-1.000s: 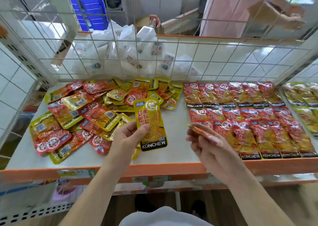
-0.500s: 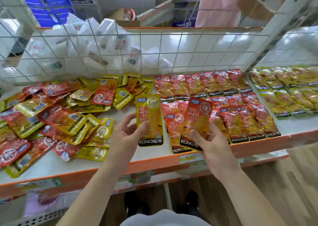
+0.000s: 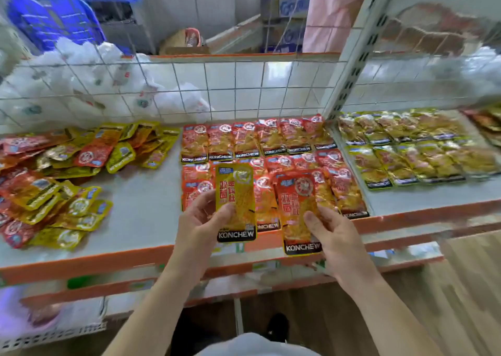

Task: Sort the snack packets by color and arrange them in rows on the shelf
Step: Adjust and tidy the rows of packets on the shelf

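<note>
**One yellow packet and one red packet held side by side over the shelf's front edge**

The left hand (image 3: 202, 220) pinches a yellow foil snack packet (image 3: 235, 201), with the thumb pressed on its face near the lower left and the fingers curled behind. The right hand (image 3: 333, 236) grips a red foil snack packet (image 3: 298, 209) the same way, thumb on the lower right of its face. The 2 hands are apart, and the packets sit between them, close together but not touching.

Both packets face the camera with the long axis running away from the person. The black KONCHEW band is at the near end and the round logo at the far end. The red packet leans slightly, its near end further right.

Both are held above the orange front lip of the white shelf board (image 3: 146, 214) and cover part of the nearest red packets. Beyond them, red packets in neat rows (image 3: 271, 144) lie flat with their bands toward the person.

Right of a white perforated upright post (image 3: 349, 65), the next bay holds yellow packets in rows (image 3: 406, 152), which are blurred. On the left of the shelf lies a loose heap of mixed red and yellow packets (image 3: 54, 179), pointing every way.

A white wire grid (image 3: 244, 84) backs the shelf, with white plastic bags (image 3: 81, 78) piled behind it.
</note>
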`<state>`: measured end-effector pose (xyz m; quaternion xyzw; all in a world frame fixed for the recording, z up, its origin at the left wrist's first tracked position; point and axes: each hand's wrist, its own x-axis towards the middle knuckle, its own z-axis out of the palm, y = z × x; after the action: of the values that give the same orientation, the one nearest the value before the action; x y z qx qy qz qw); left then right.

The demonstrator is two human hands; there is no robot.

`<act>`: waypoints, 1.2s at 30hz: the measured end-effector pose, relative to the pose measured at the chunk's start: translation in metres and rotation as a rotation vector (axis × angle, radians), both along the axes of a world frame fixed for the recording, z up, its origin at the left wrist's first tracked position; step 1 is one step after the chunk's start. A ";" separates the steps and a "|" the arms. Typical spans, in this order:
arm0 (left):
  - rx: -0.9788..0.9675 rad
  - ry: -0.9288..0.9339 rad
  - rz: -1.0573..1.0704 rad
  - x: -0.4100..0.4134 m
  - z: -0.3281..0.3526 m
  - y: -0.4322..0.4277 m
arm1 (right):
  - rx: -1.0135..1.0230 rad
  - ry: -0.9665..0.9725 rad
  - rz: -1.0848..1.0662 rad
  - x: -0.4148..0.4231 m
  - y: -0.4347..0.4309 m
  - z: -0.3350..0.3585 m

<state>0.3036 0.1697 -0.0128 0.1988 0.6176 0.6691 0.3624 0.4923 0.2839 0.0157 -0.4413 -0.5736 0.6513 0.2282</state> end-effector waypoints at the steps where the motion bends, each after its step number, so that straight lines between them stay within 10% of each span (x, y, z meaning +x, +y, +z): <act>1: -0.009 0.004 0.012 0.008 -0.001 0.002 | -0.003 -0.004 -0.014 0.007 0.004 -0.001; 36: -0.133 0.220 0.099 0.065 0.020 0.130 | 0.201 -0.180 -0.105 0.023 0.167 -0.006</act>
<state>0.3685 0.2995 0.0070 0.2158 0.7058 0.6178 0.2713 0.5153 0.4513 0.0093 -0.5023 -0.6301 0.5356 0.2526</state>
